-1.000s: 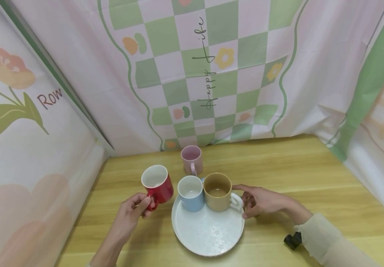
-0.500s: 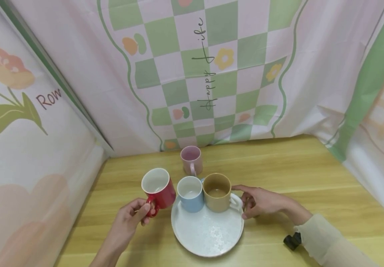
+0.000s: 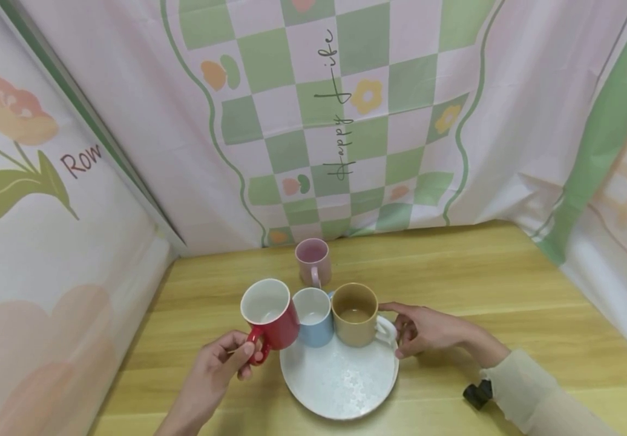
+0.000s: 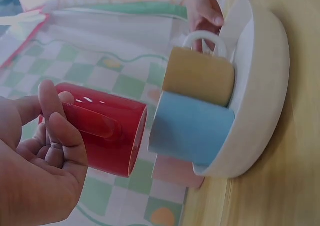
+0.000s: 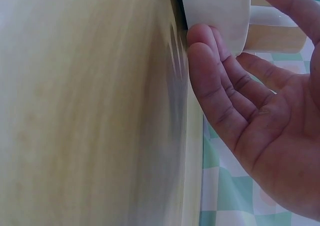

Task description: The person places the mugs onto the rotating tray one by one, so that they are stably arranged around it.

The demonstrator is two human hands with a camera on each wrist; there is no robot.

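I've got the red mug [image 3: 270, 315] pinched by its handle in my left hand [image 3: 221, 369], hovering at the tray [image 3: 341, 387] rim beside the blue mug [image 3: 312, 316], right hand [image 3: 428, 330] relaxed w/ fingertips steadying the rim, so next I'd judge: lower it gently onto a free spot.

Left hand [image 3: 221, 366] raised off the surface, forearm coming in from bottom left, fingers [image 4: 67, 136] curled and thumb pressed over the top in a pinch-type grip. Right hand [image 3: 428, 330] low, at surface level, palm open, fingers [image 5: 215, 80] nearly straight with tips in contact, thumb extended above. Right forearm in a light sleeve [image 3: 531, 393].
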